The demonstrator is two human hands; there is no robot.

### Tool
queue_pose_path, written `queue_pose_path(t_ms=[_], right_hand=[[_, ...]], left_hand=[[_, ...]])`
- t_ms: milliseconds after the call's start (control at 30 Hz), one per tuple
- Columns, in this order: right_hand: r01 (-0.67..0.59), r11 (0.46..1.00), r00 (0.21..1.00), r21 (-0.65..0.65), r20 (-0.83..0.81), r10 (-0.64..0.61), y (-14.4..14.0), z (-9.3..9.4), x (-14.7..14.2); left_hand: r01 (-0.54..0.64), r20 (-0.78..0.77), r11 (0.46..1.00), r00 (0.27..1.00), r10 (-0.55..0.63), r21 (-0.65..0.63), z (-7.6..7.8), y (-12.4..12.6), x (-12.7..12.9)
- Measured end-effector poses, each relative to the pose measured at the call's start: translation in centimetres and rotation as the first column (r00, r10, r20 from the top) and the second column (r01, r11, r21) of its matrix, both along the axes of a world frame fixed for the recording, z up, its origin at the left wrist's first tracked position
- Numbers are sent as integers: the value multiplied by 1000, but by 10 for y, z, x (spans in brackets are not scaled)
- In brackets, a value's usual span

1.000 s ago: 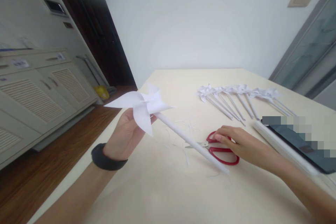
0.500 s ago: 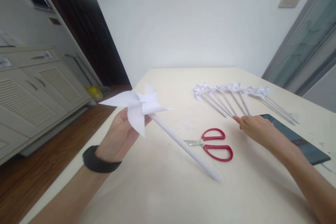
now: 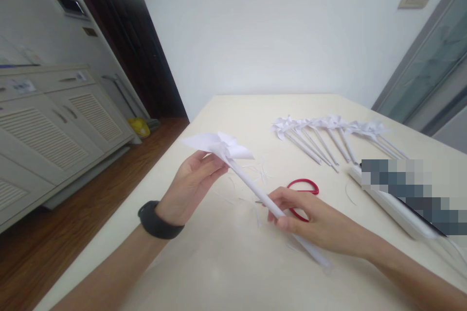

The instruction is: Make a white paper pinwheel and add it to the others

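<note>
Pinwheel (image 3: 222, 148) between left hand (image 3: 191, 184), right hand (image 3: 310, 218)

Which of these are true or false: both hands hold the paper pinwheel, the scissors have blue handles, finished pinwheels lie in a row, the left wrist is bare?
1. Both hands hold the paper pinwheel: true; left hand near its head, right hand on its stick.
2. The scissors have blue handles: false; they are red.
3. Finished pinwheels lie in a row on the table: true.
4. The left wrist is bare: false; it wears a black band.
</note>
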State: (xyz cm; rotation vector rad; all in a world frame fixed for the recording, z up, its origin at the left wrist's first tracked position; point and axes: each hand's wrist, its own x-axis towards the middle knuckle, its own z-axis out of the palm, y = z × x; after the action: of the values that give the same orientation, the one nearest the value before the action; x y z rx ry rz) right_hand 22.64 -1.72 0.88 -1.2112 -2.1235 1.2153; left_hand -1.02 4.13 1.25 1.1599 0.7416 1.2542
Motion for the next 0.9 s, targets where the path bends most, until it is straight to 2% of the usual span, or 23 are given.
queue_pose_path(t_ms=[133,300,467,667,900], right_hand=[[65,995,998,-70,5,-65,-3,-6,-10],[138,990,990,36,26,-139,-1,-3,-14],[154,987,988,34,-30,-153,1,-3,-11],[153,987,988,48,-7,-152,0,-3,-11],[154,984,985,93,58,-160,0,-2,-11]], left_hand=[[14,5,999,1000,-14,-35,0,-1,3],[31,11,997,999,-30,-68,0,-3,3],[45,32,992,999,-42,-121,1,-3,3],[-3,14,994,1000,4,-112,-1,-3,4],[43,-15,998,999,-44,-45,0,-4,4]])
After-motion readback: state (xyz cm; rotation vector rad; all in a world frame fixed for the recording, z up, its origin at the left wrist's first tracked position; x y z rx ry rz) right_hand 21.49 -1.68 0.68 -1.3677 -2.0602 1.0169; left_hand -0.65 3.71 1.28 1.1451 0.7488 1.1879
